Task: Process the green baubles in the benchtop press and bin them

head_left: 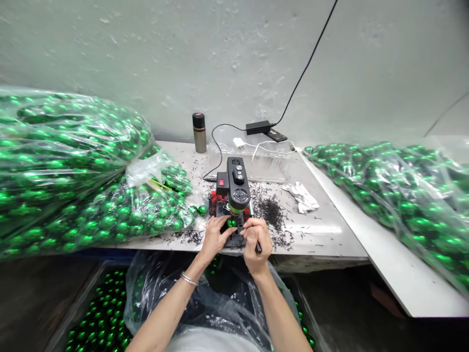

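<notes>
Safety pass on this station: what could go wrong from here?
1. The right hand grips a dark handle close to the left hand; both are bare, so a slip might catch the fingers.
2. Black bits lie scattered around the black device; some could get under the green ball and unsettle it.
3. A cable hangs down to the power adapter; a snag might drag it.

The white surface (340,240) carries a clear bag of shiny green baubles (76,166), a black-lidded flask (200,139), a black machine (237,183), a clear plastic tray (271,171), scattered black slivers (271,211) and a crumpled white glove (305,198).
</notes>
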A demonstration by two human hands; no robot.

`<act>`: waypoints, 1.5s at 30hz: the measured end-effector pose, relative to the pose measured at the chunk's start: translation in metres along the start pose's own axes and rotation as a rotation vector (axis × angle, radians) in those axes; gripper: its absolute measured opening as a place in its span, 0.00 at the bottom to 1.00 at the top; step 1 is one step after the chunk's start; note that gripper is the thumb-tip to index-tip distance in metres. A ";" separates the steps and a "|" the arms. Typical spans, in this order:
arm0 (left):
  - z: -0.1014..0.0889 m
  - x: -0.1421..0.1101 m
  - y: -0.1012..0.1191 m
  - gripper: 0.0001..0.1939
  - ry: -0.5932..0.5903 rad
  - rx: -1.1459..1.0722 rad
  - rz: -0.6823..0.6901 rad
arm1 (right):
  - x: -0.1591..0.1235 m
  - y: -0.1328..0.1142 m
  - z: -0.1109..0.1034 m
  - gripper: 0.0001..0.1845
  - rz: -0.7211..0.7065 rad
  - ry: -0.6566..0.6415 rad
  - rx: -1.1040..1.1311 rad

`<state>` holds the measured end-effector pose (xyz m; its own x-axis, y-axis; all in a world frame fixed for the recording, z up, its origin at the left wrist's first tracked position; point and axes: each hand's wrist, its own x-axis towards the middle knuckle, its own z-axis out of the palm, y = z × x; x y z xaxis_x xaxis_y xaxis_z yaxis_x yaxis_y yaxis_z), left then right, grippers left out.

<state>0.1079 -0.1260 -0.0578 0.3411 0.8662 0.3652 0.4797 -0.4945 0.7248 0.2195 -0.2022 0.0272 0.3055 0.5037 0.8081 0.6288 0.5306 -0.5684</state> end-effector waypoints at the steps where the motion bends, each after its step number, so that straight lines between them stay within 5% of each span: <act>1: 0.000 0.000 0.001 0.14 -0.003 -0.011 -0.007 | -0.003 0.003 0.000 0.12 -0.010 -0.001 0.001; 7: -0.005 0.002 0.006 0.13 -0.049 -0.083 -0.062 | -0.018 0.027 0.004 0.13 -0.156 -0.023 0.001; 14: -0.004 0.000 0.007 0.13 -0.036 -0.138 -0.072 | -0.027 0.038 0.008 0.15 -0.164 0.027 -0.029; 20: -0.005 0.001 0.006 0.13 -0.047 -0.135 -0.081 | -0.029 0.044 0.008 0.14 -0.279 -0.062 -0.092; 27: -0.006 -0.008 0.006 0.15 0.003 -0.121 -0.059 | 0.007 0.008 0.000 0.14 -0.088 0.021 0.009; 34: -0.052 -0.056 -0.005 0.26 0.013 0.046 0.083 | 0.015 -0.007 -0.001 0.15 0.025 0.023 0.039; 39: -0.077 -0.001 -0.022 0.13 0.143 0.243 -0.028 | 0.005 -0.001 0.003 0.16 0.026 0.030 0.040; 45: -0.070 0.048 -0.036 0.13 -0.028 0.330 -0.075 | 0.007 -0.001 0.000 0.15 -0.025 0.010 0.003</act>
<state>0.0503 -0.0612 -0.0259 0.3151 0.9009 0.2984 0.7386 -0.4302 0.5190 0.2208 -0.1991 0.0338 0.2965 0.4833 0.8237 0.6344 0.5451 -0.5481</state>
